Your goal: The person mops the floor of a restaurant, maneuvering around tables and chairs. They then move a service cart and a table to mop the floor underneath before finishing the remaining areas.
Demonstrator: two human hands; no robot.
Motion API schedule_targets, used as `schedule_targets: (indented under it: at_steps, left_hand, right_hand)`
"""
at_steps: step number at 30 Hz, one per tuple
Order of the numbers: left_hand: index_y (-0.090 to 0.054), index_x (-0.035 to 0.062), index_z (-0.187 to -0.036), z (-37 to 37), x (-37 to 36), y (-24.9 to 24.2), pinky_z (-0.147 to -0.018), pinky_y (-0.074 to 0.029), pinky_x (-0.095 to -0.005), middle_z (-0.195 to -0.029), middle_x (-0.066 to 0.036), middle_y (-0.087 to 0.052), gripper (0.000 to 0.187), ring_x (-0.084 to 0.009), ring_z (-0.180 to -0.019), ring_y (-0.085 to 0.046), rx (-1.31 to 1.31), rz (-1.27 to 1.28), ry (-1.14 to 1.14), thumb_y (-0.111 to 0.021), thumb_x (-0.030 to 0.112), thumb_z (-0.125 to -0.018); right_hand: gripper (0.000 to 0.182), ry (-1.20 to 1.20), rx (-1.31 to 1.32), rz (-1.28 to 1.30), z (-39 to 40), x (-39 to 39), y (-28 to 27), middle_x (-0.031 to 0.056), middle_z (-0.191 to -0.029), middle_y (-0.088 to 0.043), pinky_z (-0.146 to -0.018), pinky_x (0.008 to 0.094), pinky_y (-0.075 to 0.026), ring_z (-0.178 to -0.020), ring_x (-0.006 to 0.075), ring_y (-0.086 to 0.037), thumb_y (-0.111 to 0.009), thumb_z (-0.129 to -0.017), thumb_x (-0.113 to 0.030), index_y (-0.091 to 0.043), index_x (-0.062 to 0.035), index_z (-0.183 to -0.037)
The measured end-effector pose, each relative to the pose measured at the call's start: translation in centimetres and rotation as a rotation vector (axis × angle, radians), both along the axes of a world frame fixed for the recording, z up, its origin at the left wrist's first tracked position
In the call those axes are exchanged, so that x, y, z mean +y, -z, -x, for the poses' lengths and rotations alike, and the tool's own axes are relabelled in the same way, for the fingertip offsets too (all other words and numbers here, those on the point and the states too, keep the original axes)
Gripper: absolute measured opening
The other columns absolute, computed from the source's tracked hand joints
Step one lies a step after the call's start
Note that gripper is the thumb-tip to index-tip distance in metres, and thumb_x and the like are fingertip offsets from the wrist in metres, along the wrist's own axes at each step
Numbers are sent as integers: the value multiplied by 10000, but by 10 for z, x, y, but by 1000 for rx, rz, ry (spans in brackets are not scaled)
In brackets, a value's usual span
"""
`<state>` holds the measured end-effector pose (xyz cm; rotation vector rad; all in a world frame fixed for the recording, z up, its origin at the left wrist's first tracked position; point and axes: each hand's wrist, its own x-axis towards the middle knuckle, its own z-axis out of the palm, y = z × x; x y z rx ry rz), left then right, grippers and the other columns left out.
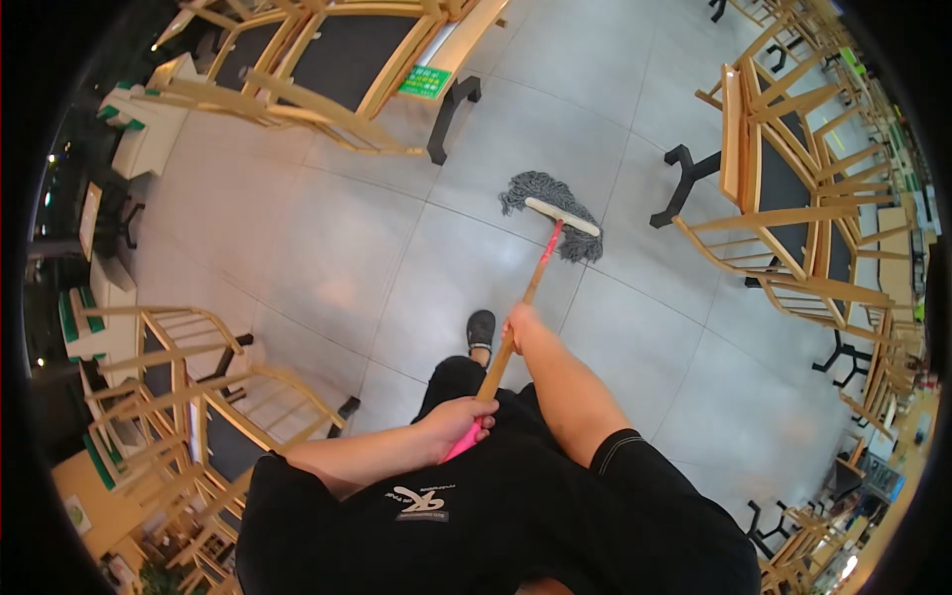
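Note:
A mop (563, 216) with grey string strands and a pale crossbar lies with its head on the tiled floor in front of me. Its wooden handle slants back toward my body, pink near the head and at the top end. My left hand (460, 423) is wrapped round the upper handle close to my stomach, by the pink grip. Farther down the shaft, my right hand (520, 324) is closed on the wood, with that arm stretched forward. One dark shoe (481, 327) shows on the floor left of the handle.
Wooden chairs rest upturned on tables at upper left (347, 59), right (783, 188) and lower left (228, 436). Black table legs (684, 183) reach the floor. A green sign (424, 81) hangs at a table edge. Grey tiles (397, 268) lie between the furniture.

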<state>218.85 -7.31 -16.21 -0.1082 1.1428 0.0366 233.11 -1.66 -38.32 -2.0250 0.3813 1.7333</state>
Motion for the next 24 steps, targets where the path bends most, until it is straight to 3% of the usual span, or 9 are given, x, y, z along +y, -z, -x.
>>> schedule_targets:
  at_steps: [6, 8, 9, 11, 13, 14, 17, 19, 24]
  left_hand:
    - [-471, 72, -883, 3, 56, 2, -485, -383, -165, -610, 17, -433, 128, -54, -526, -426, -47, 42, 16, -532, 161, -815]
    - [-469, 73, -885, 4, 71, 10, -481, -385, -167, -612, 17, -434, 132, -53, -528, -427, -44, 31, 35, -534, 165, -814]
    - [-467, 71, -902, 5, 75, 17, -481, -391, -177, -614, 15, -434, 140, -58, -525, -429, -64, 17, 41, -525, 167, -819]
    - [-465, 70, -920, -5, 90, 20, -481, -397, -186, -615, 13, -434, 148, -63, -521, -430, -81, 18, 53, -517, 169, -823]
    - [-462, 61, -951, -10, 108, 20, -490, -412, -204, -617, 6, -436, 165, -74, -527, -440, -110, 90, -12, -502, 165, -830]
    - [-462, 61, -951, -13, 117, 21, -490, -412, -204, -617, 6, -436, 165, -74, -527, -440, -113, 84, -4, -502, 165, -830]
    - [-463, 58, -961, -29, 150, 22, -505, -428, -218, -618, 0, -444, 162, -86, -531, -455, -78, 78, -3, -492, 152, -832]
    - [-439, 84, -814, -37, 176, 17, -462, -400, -202, -600, 11, -456, 107, -75, -490, -426, -61, 108, 1, -519, 156, -817]
    - [-446, 85, -791, -76, 243, 8, -451, -388, -197, -582, 19, -448, 111, -72, -482, -419, -26, 131, 25, -518, 164, -817]
  right_hand:
    - [264, 30, -43, 131, -3, 57, -17, 61, -455, -398, -349, 340, -334, -358, 194, -376, -320, -813, -255, -420, -64, -659]
    - [257, 44, -38, 154, -7, 69, 5, 62, -456, -409, -357, 349, -337, -360, 201, -386, -334, -806, -251, -426, -69, -649]
    - [248, -281, 8, 73, -13, 70, 25, 62, -458, -418, -370, 357, -343, -372, 208, -402, -347, -796, -238, -434, -73, -633]
    - [240, -598, 62, 0, -26, 76, 50, 62, -461, -426, -384, 366, -349, -383, 215, -418, -359, -786, -225, -442, -77, -617]
    - [251, 242, 94, 240, -33, 94, 58, 64, -463, -436, -407, 376, -366, -419, 223, -451, -363, -779, -224, -455, -83, -592]
    - [241, 399, 68, 289, -35, 108, 57, 64, -472, -442, -408, 376, -370, -417, 222, -452, -378, -774, -224, -457, -83, -595]
    - [213, 432, 24, 344, -45, 146, 41, 64, -499, -459, -409, 375, -382, -411, 218, -455, -420, -761, -221, -465, -83, -605]
    - [197, 444, 20, 360, -52, 169, 31, 63, -516, -470, -410, 374, -390, -408, 216, -457, -449, -752, -220, -471, -83, -612]
    - [184, 397, 20, 385, -84, 235, 27, 59, -529, -478, -406, 368, -397, -402, 206, -458, -477, -748, -220, -477, -82, -626]
